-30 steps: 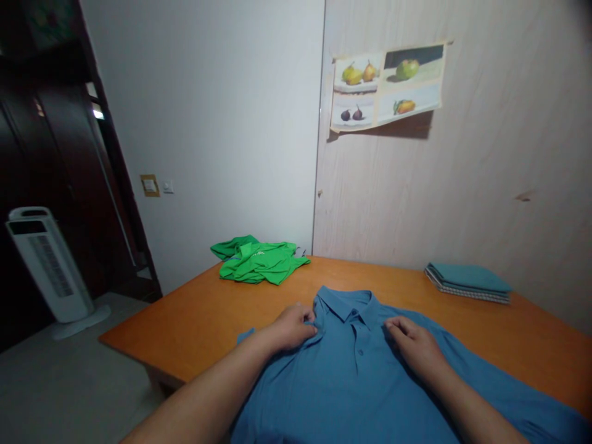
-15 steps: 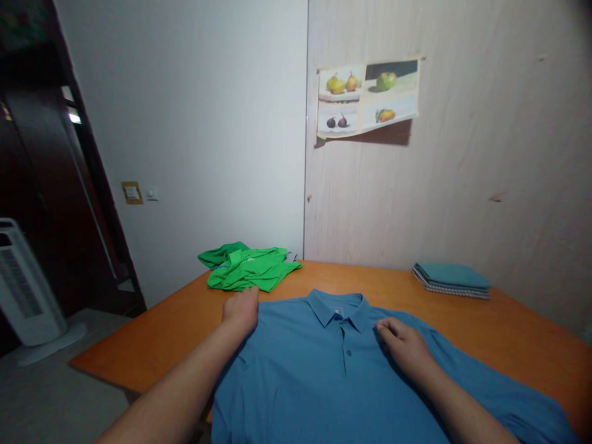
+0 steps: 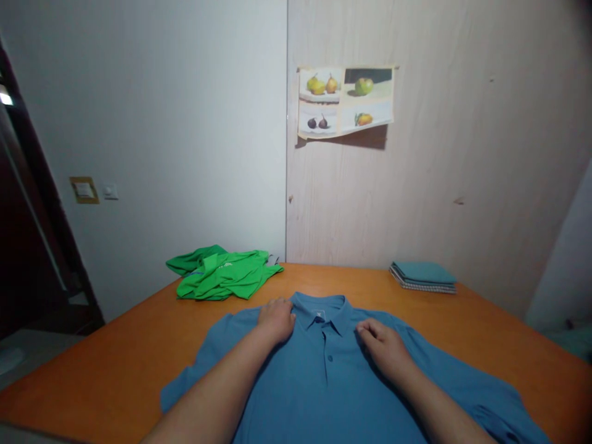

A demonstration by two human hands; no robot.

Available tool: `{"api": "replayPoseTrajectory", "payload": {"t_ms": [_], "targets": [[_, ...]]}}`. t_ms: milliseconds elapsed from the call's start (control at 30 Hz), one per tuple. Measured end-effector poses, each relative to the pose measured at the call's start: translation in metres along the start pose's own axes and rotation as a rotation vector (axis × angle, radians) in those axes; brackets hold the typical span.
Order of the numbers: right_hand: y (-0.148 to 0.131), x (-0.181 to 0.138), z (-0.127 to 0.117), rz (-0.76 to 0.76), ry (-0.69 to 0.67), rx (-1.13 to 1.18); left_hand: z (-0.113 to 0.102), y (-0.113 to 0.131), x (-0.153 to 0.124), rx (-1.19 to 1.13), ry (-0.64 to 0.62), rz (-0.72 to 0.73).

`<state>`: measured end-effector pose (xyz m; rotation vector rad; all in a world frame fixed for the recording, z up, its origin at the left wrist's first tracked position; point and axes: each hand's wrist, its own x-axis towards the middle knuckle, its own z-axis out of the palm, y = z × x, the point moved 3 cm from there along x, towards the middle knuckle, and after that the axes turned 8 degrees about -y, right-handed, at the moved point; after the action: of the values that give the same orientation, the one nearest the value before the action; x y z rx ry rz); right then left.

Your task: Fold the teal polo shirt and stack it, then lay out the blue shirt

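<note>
A blue polo shirt point(image 3: 296, 376) lies front up on the table, its collar point(image 3: 319, 308) pointing away from me and its sleeves spread to both sides. My left hand point(image 3: 277, 319) rests on the shoulder just left of the collar, palm down, fingers stretched forward over the cloth. To the right of the collar, my right hand point(image 3: 386, 344) is closed at the other shoulder, thumb and forefinger pressed together on the fabric. Its fingertips are partly hidden. The lower part of the shirt runs out of view below.
A crumpled green garment point(image 3: 226, 275) lies at the table's back left. Folded cloths point(image 3: 423, 274), teal on top, are stacked at the back right. The orange table point(image 3: 115, 345) meets a wall carrying a fruit poster point(image 3: 345, 102) and switches point(image 3: 84, 190).
My left hand has moved from the shirt's outer left shoulder in towards the collar. The left sleeve now lies spread on the table. My right hand stays by the collar; the view has turned right.
</note>
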<state>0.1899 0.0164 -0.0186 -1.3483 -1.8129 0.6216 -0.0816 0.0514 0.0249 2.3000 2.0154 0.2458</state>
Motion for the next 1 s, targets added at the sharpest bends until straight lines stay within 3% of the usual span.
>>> {"api": "replayPoseTrajectory", "payload": {"t_ms": [133, 300, 467, 633, 767, 833, 1000], "targets": [[-0.003, 0.0, 0.0, -0.029, 0.018, 0.01, -0.007, 0.004, 0.011, -0.008, 0.062, -0.037], [-0.004, 0.001, 0.001, -0.02, 0.003, -0.013, 0.0, 0.026, 0.015, -0.027, 0.038, 0.124], [-0.004, 0.002, 0.001, -0.001, -0.001, -0.041, 0.005, 0.036, 0.027, -0.016, 0.076, 0.078], [-0.003, 0.003, 0.002, -0.005, 0.007, -0.037, 0.005, 0.069, 0.04, -0.077, 0.089, 0.176], [-0.003, 0.003, 0.002, -0.008, 0.004, -0.038, 0.016, 0.095, 0.049, -0.194, -0.015, 0.25], [-0.003, 0.003, 0.002, -0.005, 0.013, -0.037, 0.023, 0.099, 0.052, -0.212, -0.031, 0.249], [-0.003, 0.004, 0.001, 0.004, 0.041, -0.034, 0.034, 0.093, 0.053, -0.215, 0.063, 0.224]]}}
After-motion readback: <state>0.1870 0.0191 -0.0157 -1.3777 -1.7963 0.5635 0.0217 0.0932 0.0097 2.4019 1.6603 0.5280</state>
